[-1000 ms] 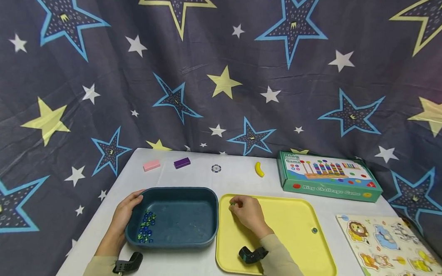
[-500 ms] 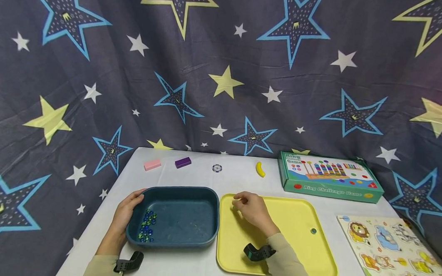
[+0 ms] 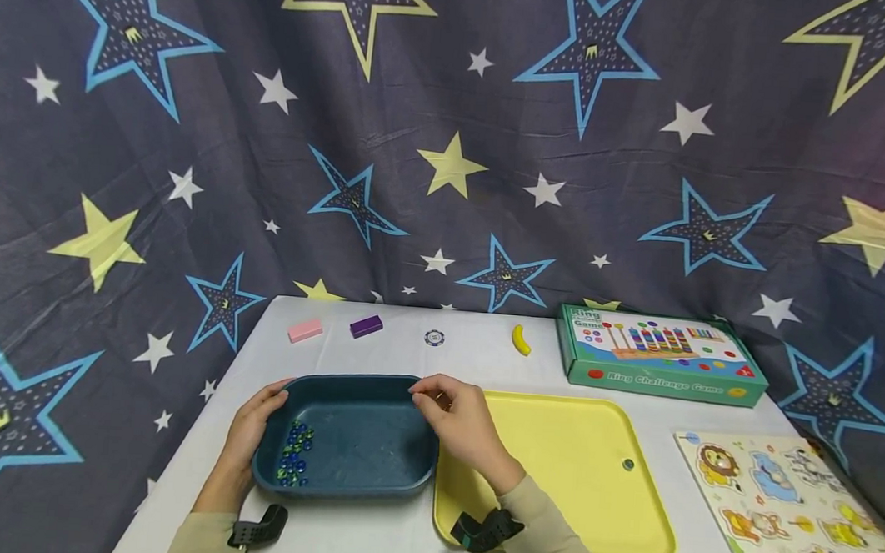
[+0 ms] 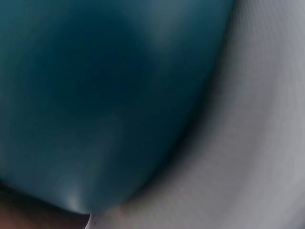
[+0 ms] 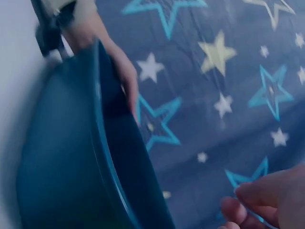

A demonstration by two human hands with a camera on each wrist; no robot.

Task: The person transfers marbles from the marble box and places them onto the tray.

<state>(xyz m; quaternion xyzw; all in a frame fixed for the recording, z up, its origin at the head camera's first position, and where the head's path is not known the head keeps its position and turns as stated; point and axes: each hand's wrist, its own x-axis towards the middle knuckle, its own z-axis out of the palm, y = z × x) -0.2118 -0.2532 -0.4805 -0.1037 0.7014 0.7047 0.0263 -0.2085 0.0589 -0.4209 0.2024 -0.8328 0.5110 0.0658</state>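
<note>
My left hand (image 3: pixel 249 425) grips the left end of a dark teal plastic basin (image 3: pixel 371 483), its thumb over the rim. Several blue and green glass marbles (image 3: pixel 294 452) lie along the basin's left side. Above the basin's right rim is my right hand (image 3: pixel 465 424), thumb and fingers pinched together around a marble that the fingers hide. To the right of the basin, a yellow tray (image 3: pixel 552 474) bears one dark green marble (image 3: pixel 629 464). The left wrist view is filled by the basin's outer wall (image 4: pixel 105 105); in the right wrist view the pinching fingertips (image 5: pixel 233 210) show beside the basin.
Along the table's back lie a pink block (image 3: pixel 305 330), a purple block (image 3: pixel 366 327), a poker chip (image 3: pixel 435 337) and a yellow toy banana (image 3: pixel 521 340). A green game box (image 3: pixel 664 355) stands back right, with an animal puzzle board (image 3: pixel 791 512) in front of it.
My right hand has lifted from the yellow tray's upper left, where a green marble showed at its fingertips, and moved left over the basin's rim. My left hand has stayed on the basin.
</note>
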